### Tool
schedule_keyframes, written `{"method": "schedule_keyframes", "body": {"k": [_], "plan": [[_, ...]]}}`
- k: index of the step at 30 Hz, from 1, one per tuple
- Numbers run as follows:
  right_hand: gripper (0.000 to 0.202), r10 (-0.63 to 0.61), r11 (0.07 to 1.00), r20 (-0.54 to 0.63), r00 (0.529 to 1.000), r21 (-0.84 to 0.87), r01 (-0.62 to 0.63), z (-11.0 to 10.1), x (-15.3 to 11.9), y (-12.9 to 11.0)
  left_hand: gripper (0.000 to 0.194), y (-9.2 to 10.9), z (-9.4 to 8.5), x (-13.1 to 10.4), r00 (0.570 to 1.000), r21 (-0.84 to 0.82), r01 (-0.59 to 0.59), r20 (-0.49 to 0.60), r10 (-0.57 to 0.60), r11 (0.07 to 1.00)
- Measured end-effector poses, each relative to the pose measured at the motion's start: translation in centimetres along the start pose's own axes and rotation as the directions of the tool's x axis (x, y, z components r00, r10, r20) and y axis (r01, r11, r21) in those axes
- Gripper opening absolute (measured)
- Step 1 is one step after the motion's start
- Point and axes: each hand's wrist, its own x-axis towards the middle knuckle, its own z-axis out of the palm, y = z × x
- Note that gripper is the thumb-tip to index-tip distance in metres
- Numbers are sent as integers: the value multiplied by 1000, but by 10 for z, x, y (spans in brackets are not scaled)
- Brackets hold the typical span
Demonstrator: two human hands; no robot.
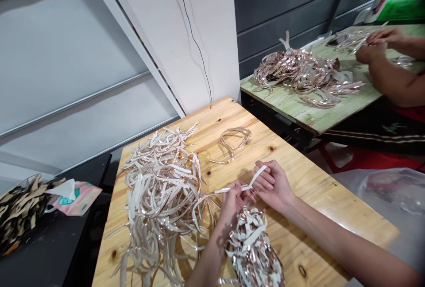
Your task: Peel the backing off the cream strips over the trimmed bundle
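Between my two hands runs a narrow strip [257,175], white on the side that shows. My left hand [235,195] pinches it near the middle, and one end sticks out to the left. My right hand [270,181] has its fingers curled round the other part, with the white end standing up past the fingertips. Just below my hands lies a heap of short white and rose-gold pieces [252,245]. To the left spreads a large tangled pile of long pale strips with shiny rose-gold edges [162,180].
A loose coil of thin strips [234,138] lies farther back on the wooden table [229,112]. Left, a dark surface holds a tissue pack [81,198] and brown scraps [23,211]. At right, another person's hands [378,45] work behind a shiny pile [302,72]. A plastic bag [375,189] stands below.
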Motion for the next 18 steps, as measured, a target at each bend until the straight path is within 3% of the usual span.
{"method": "schedule_keyframes", "body": {"k": [5,8,12,15,18], "plan": [[31,-103,994,-37,994,-50,101,4,-2,-18,31,0,1,2,993,-127,-80,-95,68,989],[29,-193,968,-34,981,-168,185,8,-3,-26,29,-4,-4,2,966,-109,-231,-142,215,967],[34,-248,901,-29,968,-376,219,10,-1,-25,26,-10,-13,-3,917,-52,-393,-101,387,918],[36,-347,721,-22,938,-645,251,6,1,-14,32,-10,-12,-8,906,-22,-420,-63,418,907],[34,-426,376,126,896,-876,301,-2,-1,0,31,-8,-7,-12,899,-20,-433,-85,430,901]]}}
